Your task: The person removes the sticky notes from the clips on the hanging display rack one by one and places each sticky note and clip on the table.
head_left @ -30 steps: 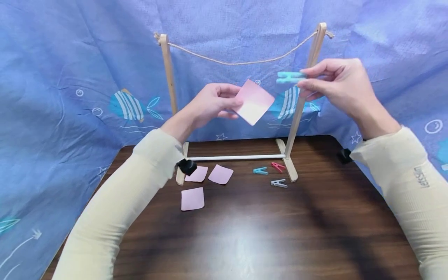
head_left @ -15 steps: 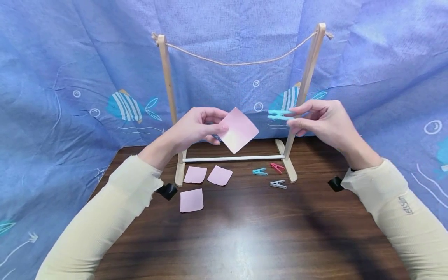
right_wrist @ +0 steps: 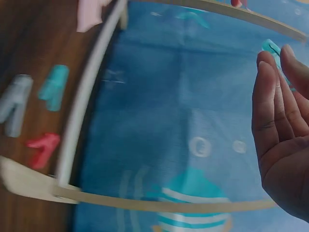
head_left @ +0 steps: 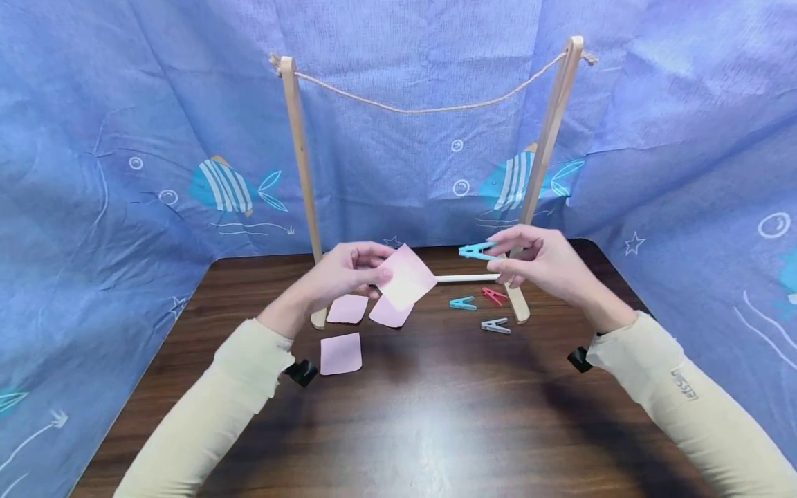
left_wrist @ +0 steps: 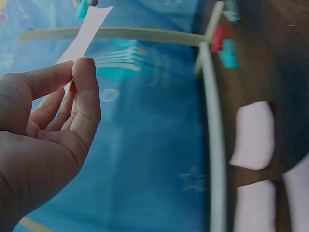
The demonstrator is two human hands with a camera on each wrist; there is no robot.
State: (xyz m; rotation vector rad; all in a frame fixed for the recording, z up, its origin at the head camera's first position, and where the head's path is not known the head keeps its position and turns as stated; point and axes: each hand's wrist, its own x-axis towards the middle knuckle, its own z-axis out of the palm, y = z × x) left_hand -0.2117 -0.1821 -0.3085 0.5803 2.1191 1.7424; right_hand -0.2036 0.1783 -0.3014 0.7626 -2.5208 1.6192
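Note:
Between thumb and fingers, my left hand (head_left: 349, 272) pinches a square pink paper note (head_left: 406, 278) by its left corner, above the table. In the left wrist view that note (left_wrist: 87, 36) appears nearly edge-on. My right hand (head_left: 538, 259) pinches a turquoise clothespin (head_left: 476, 251) by its handle end, its other end pointing left toward the note but apart from it. The right wrist view shows only part of this clothespin (right_wrist: 271, 47) behind the fingertips. Both hands are in front of a wooden stand (head_left: 299, 138) with a sagging rope (head_left: 411, 111) strung across its top.
Three pink notes (head_left: 341, 353) lie on the dark wooden table (head_left: 398, 415) at the left, one partly covered by the held note. On the right lie a blue clothespin (head_left: 462, 303), a red clothespin (head_left: 495, 297) and a grey clothespin (head_left: 496, 326). A blue curtain (head_left: 398, 180) hangs behind.
Both hands have come down from near the rope's height to just above the table, still holding the note and the turquoise clothespin. The hands have also shifted to the left overall.

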